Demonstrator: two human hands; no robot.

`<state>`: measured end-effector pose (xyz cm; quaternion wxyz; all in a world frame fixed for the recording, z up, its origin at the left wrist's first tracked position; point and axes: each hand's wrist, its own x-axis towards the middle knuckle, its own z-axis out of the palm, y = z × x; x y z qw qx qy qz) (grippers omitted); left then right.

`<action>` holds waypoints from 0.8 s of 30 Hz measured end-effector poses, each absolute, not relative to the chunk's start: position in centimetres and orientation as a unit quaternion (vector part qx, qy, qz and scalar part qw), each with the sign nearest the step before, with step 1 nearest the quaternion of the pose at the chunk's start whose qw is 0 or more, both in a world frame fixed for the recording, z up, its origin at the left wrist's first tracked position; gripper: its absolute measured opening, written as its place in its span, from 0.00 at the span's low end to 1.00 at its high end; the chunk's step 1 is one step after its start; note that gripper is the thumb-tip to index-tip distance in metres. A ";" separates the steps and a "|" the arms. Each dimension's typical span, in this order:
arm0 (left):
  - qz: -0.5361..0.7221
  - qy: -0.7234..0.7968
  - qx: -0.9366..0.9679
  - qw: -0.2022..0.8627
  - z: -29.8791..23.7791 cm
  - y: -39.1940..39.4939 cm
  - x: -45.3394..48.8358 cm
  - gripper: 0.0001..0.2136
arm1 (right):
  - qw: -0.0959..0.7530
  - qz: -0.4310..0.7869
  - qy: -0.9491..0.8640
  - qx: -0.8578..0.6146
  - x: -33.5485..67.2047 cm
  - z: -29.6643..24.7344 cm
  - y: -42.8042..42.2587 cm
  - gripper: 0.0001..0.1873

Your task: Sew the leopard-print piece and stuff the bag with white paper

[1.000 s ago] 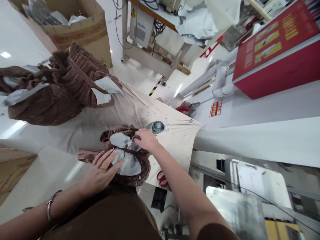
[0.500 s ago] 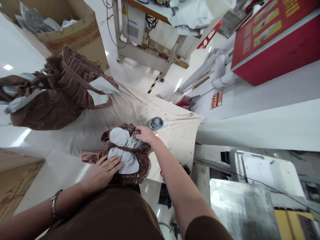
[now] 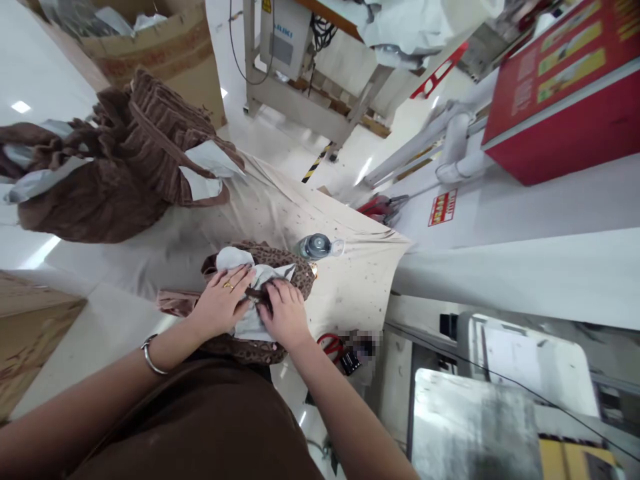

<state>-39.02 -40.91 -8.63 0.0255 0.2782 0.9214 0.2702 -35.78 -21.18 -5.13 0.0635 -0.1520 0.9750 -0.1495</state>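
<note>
A long cream cloth sheet (image 3: 350,293), speckled with dark stains, is lying spread across the work surface, and a large gathered heap of ribbed brown fabric (image 3: 95,180) is sitting untouched at its far end. Nearer the person, a leopard-print fabric bundle (image 3: 287,275) is lying folded on the sheet, with its pale grey lining turned outward. The left hand (image 3: 220,300) is pressing on the bundle, its fingers spread and open. The right hand (image 3: 285,315) is now working just beside it, having moved in from the bundle's far edge. Its fingers (image 3: 275,293) are curling onto a narrow dark brown band (image 3: 255,292), though I cannot tell whether they are clamping it. A clear plastic water bottle (image 3: 315,246) is standing just beyond the bundle.
</note>
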 end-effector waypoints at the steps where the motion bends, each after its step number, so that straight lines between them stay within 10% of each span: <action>1: 0.270 0.921 0.279 0.027 -9.1 -41.0 -38.8 0.27 | 0.058 -0.151 0.975 -0.151 -35.4 -5.8 -20.7 0.25; 24: 0.301 0.910 0.272 0.083 -8.9 -39.2 -40.1 0.24 | 0.049 -0.194 0.969 -0.147 -35.4 -6.9 -16.2 0.25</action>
